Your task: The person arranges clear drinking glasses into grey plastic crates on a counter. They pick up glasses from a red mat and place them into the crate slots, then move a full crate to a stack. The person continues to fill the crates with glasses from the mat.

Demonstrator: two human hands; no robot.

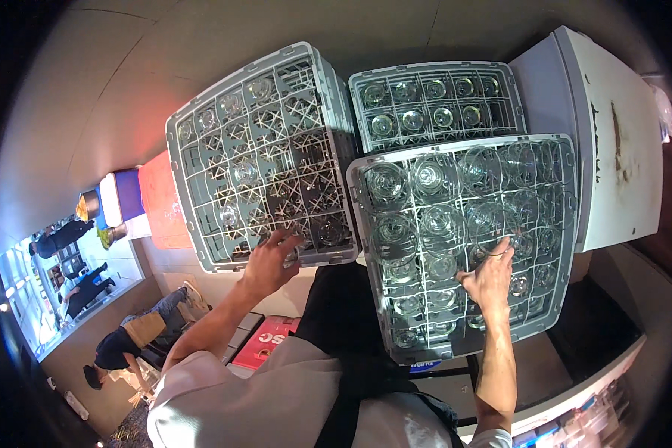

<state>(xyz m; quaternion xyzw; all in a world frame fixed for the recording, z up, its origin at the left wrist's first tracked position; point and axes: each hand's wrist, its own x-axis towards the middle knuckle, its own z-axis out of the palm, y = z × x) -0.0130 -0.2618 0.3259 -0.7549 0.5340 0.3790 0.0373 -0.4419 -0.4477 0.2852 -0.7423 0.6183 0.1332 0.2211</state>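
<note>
My left hand (271,263) is closed around a small clear glass (292,255) at the near edge of a grey compartment rack (193,246). That rack has glasses in some cells, and bare lattice shows in others. Over a second grey rack (470,350), to the right, is my right hand (490,280), thumb and fingers spread at the rim of a clear stemmed glass (484,221). Whether it grips that glass is not clear. Several wide-bowled glasses (389,182) stand in this rack's far rows, with smaller glasses (407,302) in the nearer cells.
A third grey rack (437,67) with upturned glasses stands behind the right one. A stained white cabinet (621,145) rises at the right. Red containers lie left (165,201) and below (269,341). Another person (123,341) bends over at the lower left.
</note>
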